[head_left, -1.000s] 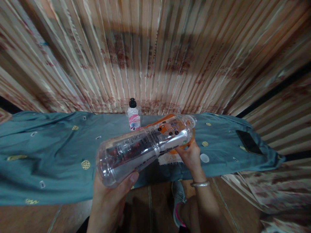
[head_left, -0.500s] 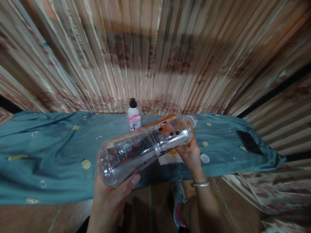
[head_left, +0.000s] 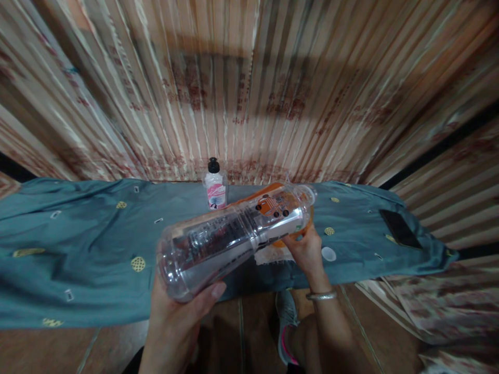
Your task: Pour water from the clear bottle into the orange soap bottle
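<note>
A large clear plastic bottle (head_left: 218, 244) is tilted across the middle of the view, its base low at the left and its neck at the upper right. My left hand (head_left: 177, 319) is wrapped round the base end, with the thumb along the near side. Behind the neck, my right hand (head_left: 307, 249) is closed on an orange item (head_left: 277, 186). Most of that item is hidden by the bottle, so I cannot make out its kind. An orange vehicle picture shows at the bottle's upper part. Under the right hand lies a pale crumpled sheet (head_left: 268, 255).
A small pump-top bottle (head_left: 216, 189) with a black cap and pink label stands at the back of the green patterned cloth (head_left: 97, 228). A small white disc (head_left: 328, 254) and a dark phone (head_left: 401, 228) lie to the right. Striped curtains (head_left: 249, 104) hang behind.
Almost nothing differs. Both hands keep their hold, and the clear bottle stays at nearly the same tilt.
</note>
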### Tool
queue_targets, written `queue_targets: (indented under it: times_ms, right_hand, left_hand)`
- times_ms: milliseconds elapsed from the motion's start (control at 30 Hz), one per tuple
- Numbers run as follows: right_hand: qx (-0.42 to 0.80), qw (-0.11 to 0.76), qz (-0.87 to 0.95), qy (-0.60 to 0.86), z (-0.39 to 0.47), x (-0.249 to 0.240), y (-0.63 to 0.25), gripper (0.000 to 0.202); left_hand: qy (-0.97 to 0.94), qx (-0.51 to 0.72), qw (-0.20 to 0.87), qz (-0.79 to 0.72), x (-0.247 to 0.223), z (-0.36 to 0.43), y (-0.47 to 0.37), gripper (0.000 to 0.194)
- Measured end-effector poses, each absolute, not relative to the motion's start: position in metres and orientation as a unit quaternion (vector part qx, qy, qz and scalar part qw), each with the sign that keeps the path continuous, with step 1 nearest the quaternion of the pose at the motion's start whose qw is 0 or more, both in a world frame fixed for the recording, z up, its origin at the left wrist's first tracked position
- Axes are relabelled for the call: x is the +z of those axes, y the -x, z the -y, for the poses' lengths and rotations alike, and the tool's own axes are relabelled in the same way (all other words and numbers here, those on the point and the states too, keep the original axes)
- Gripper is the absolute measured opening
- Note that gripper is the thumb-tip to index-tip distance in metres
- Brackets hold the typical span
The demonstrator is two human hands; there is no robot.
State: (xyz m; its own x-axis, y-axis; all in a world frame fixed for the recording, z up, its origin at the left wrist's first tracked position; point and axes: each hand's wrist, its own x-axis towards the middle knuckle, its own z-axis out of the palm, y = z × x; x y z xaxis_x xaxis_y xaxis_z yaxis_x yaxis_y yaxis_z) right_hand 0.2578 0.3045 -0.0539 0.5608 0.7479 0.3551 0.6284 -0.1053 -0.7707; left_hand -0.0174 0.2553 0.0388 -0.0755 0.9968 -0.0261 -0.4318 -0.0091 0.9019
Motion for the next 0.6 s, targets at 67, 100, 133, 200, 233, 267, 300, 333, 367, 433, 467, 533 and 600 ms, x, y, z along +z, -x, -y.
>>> queue_targets:
  times_ms: [67, 100, 133, 200, 233, 267, 300, 333, 367, 433, 467, 533, 600]
  right_hand:
    - [0.061, 0.480, 0.467, 0.740, -0.3043, -0.0547, -0.2581, 0.055]
    - [0.060, 0.479, 0.468, 0.740, -0.3042, -0.0552, -0.2583, 0.055]
    - [0.058, 0.476, 0.470, 0.741, -0.3042, -0.0557, -0.2585, 0.055]
    - [0.053, 0.471, 0.469, 0.745, -0.3043, -0.0568, -0.2590, 0.055]
    - [0.050, 0.470, 0.467, 0.747, -0.3044, -0.0572, -0.2593, 0.055]
    - [0.049, 0.470, 0.466, 0.748, -0.3046, -0.0577, -0.2594, 0.056]
    - [0.049, 0.471, 0.466, 0.747, -0.3048, -0.0580, -0.2596, 0.057]
    - [0.049, 0.474, 0.465, 0.746, -0.3051, -0.0584, -0.2597, 0.058]
    - [0.049, 0.476, 0.466, 0.744, -0.3053, -0.0586, -0.2598, 0.059]
    - [0.049, 0.478, 0.469, 0.741, -0.3055, -0.0588, -0.2599, 0.059]
    - [0.050, 0.479, 0.469, 0.740, -0.3055, -0.0586, -0.2599, 0.058]
    - [0.051, 0.479, 0.467, 0.741, -0.3052, -0.0580, -0.2599, 0.059]
    - [0.055, 0.479, 0.466, 0.742, -0.3048, -0.0569, -0.2598, 0.059]
  left_hand:
    - [-0.352, 0.617, 0.577, -0.403, 0.0387, -0.2547, 0.0179, 0.091]
    - [-0.352, 0.615, 0.577, -0.406, 0.0385, -0.2547, 0.0180, 0.091]
    - [-0.352, 0.616, 0.576, -0.406, 0.0383, -0.2550, 0.0180, 0.091]
    - [-0.350, 0.617, 0.576, -0.407, 0.0373, -0.2554, 0.0181, 0.091]
    - [-0.348, 0.618, 0.576, -0.407, 0.0367, -0.2555, 0.0180, 0.092]
    - [-0.345, 0.617, 0.577, -0.409, 0.0362, -0.2553, 0.0178, 0.093]
    - [-0.342, 0.618, 0.575, -0.412, 0.0360, -0.2549, 0.0174, 0.094]
    - [-0.338, 0.620, 0.573, -0.417, 0.0362, -0.2543, 0.0167, 0.094]
    - [-0.334, 0.621, 0.570, -0.422, 0.0367, -0.2536, 0.0160, 0.094]
    - [-0.329, 0.626, 0.560, -0.431, 0.0386, -0.2526, 0.0142, 0.093]
    - [-0.329, 0.628, 0.555, -0.434, 0.0396, -0.2523, 0.0135, 0.093]
    - [-0.334, 0.627, 0.549, -0.440, 0.0408, -0.2527, 0.0127, 0.095]
    - [-0.340, 0.620, 0.548, -0.447, 0.0409, -0.2535, 0.0124, 0.098]
